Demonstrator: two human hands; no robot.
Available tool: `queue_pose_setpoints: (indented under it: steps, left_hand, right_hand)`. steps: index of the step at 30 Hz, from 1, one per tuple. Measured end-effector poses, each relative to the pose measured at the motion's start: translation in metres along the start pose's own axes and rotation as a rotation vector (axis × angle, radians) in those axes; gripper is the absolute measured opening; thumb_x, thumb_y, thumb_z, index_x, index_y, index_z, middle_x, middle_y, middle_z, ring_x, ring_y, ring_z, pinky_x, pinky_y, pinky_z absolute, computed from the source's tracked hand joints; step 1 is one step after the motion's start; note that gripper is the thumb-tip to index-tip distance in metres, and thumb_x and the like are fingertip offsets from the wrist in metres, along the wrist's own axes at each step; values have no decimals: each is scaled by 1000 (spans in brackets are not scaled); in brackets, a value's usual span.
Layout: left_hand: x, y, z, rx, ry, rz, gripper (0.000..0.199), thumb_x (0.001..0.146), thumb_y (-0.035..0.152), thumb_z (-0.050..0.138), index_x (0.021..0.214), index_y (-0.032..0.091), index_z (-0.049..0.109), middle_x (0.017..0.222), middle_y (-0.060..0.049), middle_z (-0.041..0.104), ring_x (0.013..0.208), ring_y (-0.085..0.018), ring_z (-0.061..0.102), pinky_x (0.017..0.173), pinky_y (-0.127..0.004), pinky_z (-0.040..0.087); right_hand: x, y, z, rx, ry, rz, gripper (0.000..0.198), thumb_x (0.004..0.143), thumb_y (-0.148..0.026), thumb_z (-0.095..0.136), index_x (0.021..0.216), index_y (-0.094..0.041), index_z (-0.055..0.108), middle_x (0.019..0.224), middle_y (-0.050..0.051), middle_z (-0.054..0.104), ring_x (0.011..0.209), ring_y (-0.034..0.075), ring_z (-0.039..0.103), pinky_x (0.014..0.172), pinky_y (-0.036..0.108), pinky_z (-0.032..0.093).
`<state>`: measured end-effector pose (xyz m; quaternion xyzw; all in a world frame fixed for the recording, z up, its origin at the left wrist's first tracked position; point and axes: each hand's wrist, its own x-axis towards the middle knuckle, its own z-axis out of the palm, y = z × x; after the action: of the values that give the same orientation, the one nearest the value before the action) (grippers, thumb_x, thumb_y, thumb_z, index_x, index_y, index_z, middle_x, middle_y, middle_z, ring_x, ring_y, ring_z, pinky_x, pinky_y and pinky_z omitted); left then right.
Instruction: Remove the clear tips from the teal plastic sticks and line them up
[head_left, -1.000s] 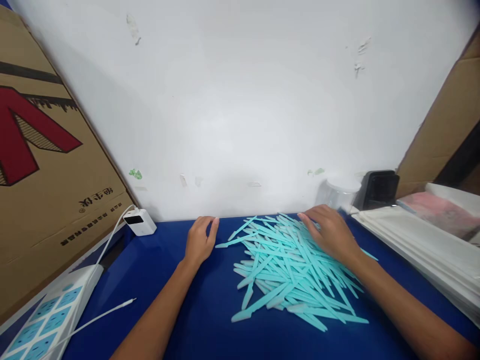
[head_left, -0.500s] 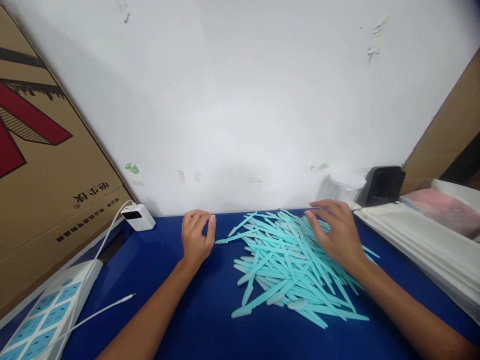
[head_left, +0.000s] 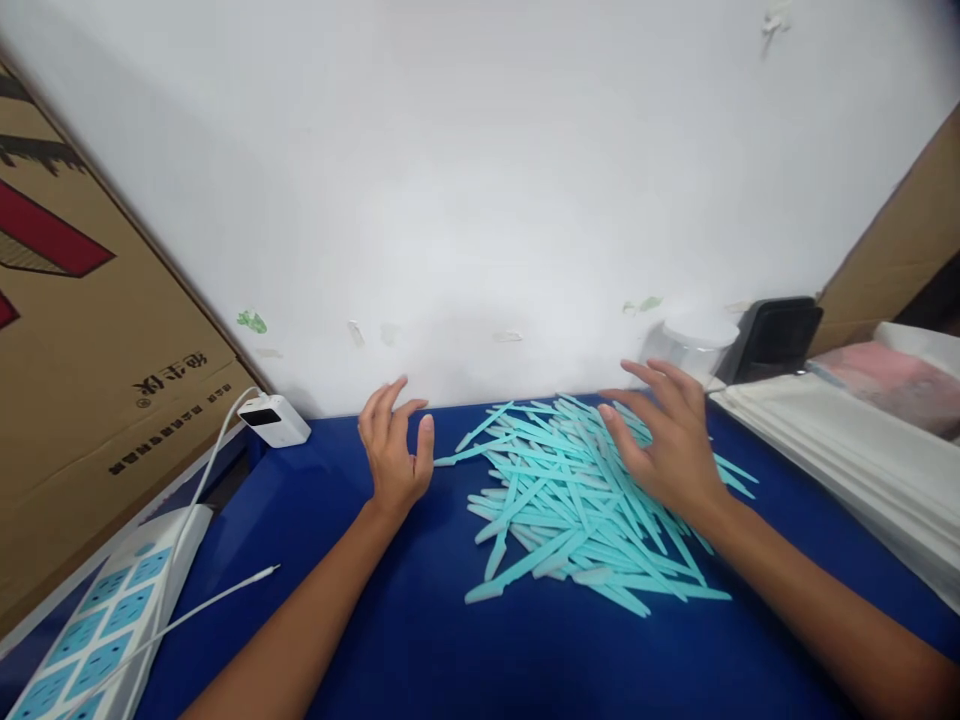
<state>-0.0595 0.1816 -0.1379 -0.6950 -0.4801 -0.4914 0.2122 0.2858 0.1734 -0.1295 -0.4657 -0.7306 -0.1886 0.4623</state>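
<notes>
A loose heap of turquoise plastic sticks (head_left: 570,510), shaped like small capped razors or knives, lies criss-crossed on the blue tabletop (head_left: 420,640). My left hand (head_left: 394,455) is raised left of the heap, fingers apart and holding nothing. One outlying stick (head_left: 472,452) points toward its thumb; whether they touch I cannot tell. Over the heap's right side hovers my right hand (head_left: 667,440), its fingers spread with nothing in them. It hides part of the sticks beneath.
At left stand a cardboard box (head_left: 135,330), a white power bank (head_left: 274,420) with a cable, and a power strip (head_left: 112,620). At right are a clear lidded jar (head_left: 697,345), a black stand-like object (head_left: 780,340) and stacked white trays (head_left: 840,450). A white wall (head_left: 480,200) closes off the back.
Fingers of both hands have opened wider, the left ones uncurling from a loose curl. The view has tilted down slightly. The heap looks unchanged.
</notes>
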Motion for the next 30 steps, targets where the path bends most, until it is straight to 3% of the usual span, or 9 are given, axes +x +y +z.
queue_pose_setpoints:
  steps: [3, 9, 17, 22, 30]
  left_hand:
    - [1, 4, 0, 5, 18, 20, 26, 102, 32, 53, 122, 20, 63, 156, -17, 50, 147, -35, 41, 119, -57, 33]
    - [1, 9, -2, 12, 40, 1, 28, 103, 37, 51, 123, 18, 59, 155, -20, 49, 147, -34, 40, 119, -56, 32]
    - [0, 11, -1, 9, 26, 28, 39, 103, 37, 52, 136, 18, 53, 168, -19, 33, 157, -34, 24, 123, -58, 26]
    - [0, 15, -2, -19, 19, 22, 40, 102, 35, 53, 138, 18, 52, 168, -20, 33, 158, -34, 24, 123, -57, 25]
    - [-1, 14, -3, -6, 8, 28, 42, 104, 38, 47, 141, 17, 52, 169, -20, 31, 158, -34, 23, 124, -57, 24]
  right_hand:
    - [1, -4, -2, -6, -23, 13, 19, 99, -28, 64, 115, -23, 74, 145, 12, 61, 146, 37, 43, 119, 59, 38]
    - [0, -7, -1, -63, -9, 39, 22, 101, -32, 61, 116, -23, 74, 150, 13, 56, 147, 39, 40, 117, 60, 38]
    - [-4, -13, -1, -164, -73, 81, 47, 102, -39, 58, 146, -21, 59, 172, 16, 24, 158, 46, 14, 120, 71, 23]
    - [-2, -15, -2, -147, -51, 83, 54, 102, -38, 57, 154, -25, 50, 173, 14, 21, 158, 47, 14, 118, 73, 24]
    - [-5, -15, 0, -107, -128, 55, 60, 104, -41, 54, 160, -26, 42, 176, 13, 13, 159, 46, 6, 120, 73, 19]
